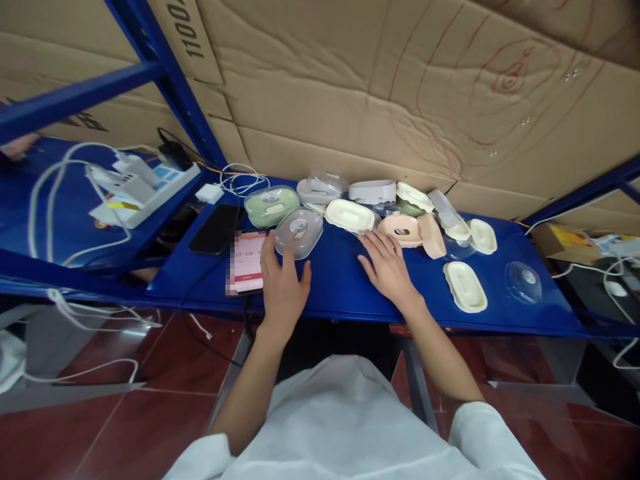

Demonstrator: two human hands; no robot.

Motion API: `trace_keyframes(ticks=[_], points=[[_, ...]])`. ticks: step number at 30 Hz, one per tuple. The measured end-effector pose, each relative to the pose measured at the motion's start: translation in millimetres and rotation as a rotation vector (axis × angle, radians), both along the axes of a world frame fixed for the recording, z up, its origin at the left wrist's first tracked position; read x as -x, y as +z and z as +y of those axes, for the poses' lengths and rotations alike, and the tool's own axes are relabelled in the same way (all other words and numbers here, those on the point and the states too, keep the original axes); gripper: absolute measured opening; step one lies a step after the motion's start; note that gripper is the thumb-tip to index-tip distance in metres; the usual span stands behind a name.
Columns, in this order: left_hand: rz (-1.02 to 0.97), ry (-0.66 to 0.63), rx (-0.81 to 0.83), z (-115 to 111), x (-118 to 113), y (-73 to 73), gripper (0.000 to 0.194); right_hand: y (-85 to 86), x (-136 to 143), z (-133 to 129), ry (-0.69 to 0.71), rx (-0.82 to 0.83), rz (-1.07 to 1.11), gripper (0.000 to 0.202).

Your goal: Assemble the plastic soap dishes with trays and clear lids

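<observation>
My left hand (286,283) is over the blue shelf with its fingers apart, between a lit phone (249,262) and a grey oval case with a clear lid (299,232); its fingertips reach the case's lower edge. My right hand (385,265) rests with spread fingers just below a cream tray (350,217) and beside a peach tray (395,229). Neither hand grips anything. A green lidded case (271,205) stands behind the grey one. Right of my right hand lie a peach piece (431,236) and a cream oval tray (465,287).
Along the cardboard wall (320,87) sit several more white and cream pieces. A clear lid (523,282) lies at the right. To the left are a dark phone (216,229), a white charger (209,193), cables and a power strip (150,200) beyond a blue post.
</observation>
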State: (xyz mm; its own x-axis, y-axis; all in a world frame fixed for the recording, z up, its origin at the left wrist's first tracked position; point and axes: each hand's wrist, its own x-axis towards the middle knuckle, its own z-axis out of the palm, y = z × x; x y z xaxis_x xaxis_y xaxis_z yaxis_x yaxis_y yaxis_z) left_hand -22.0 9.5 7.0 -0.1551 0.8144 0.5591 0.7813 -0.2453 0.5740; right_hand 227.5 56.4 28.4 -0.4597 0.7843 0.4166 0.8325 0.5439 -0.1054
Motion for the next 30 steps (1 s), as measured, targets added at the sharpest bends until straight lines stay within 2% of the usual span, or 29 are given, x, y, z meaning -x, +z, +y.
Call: trace_keyframes(ticks=[3, 6, 8, 10, 12, 14, 16, 18, 21, 24, 28, 30], points=[[-0.005, -0.085, 0.003, -9.0, -18.2, -3.4, 0.044, 3.4, 13.2, 32.4, -0.074, -0.038, -0.097, 0.049], [0.01, -0.197, 0.009, -18.0, -28.4, -8.9, 0.044, 5.3, 20.0, 36.9, -0.051, -0.009, -0.149, 0.037], [0.05, -0.258, 0.005, -20.9, -28.4, -12.3, 0.047, 7.2, 16.8, 15.9, 0.014, 0.002, -0.119, 0.033], [0.114, -0.3, 0.009, -21.6, -24.5, -15.8, 0.048, 8.3, 6.8, -16.5, 0.094, 0.038, -0.051, 0.035], [0.181, -0.364, 0.036, -21.4, -19.4, -19.8, 0.041, 7.2, -9.3, -44.8, 0.176, 0.117, 0.012, 0.04], [0.22, -0.447, 0.087, -21.5, -15.1, -23.5, 0.032, 4.1, -30.4, -54.8, 0.182, 0.153, 0.052, 0.047], [0.217, -0.502, 0.129, -22.6, -12.3, -25.5, 0.029, 0.5, -54.8, -42.2, 0.075, 0.086, 0.057, 0.051], [0.185, -0.521, 0.145, -24.3, -10.7, -25.7, 0.027, -2.6, -78.9, -15.1, -0.083, -0.017, 0.019, 0.05], [0.155, -0.523, 0.134, -27.3, -9.6, -24.6, 0.02, -3.7, -101.0, 20.2, -0.193, -0.094, -0.037, 0.035], [0.14, -0.467, 0.126, -29.4, -10.0, -24.9, 0.023, 0.4, -92.6, 17.7, -0.089, -0.096, -0.022, 0.027], [0.127, -0.383, 0.104, -30.0, -11.2, -25.6, 0.061, 3.3, -48.8, -30.0, 0.12, 0.009, -0.046, 0.034], [0.167, -0.406, 0.078, -29.3, -11.4, -25.8, 0.065, -0.6, -26.9, -50.6, 0.186, 0.059, -0.053, 0.036]])
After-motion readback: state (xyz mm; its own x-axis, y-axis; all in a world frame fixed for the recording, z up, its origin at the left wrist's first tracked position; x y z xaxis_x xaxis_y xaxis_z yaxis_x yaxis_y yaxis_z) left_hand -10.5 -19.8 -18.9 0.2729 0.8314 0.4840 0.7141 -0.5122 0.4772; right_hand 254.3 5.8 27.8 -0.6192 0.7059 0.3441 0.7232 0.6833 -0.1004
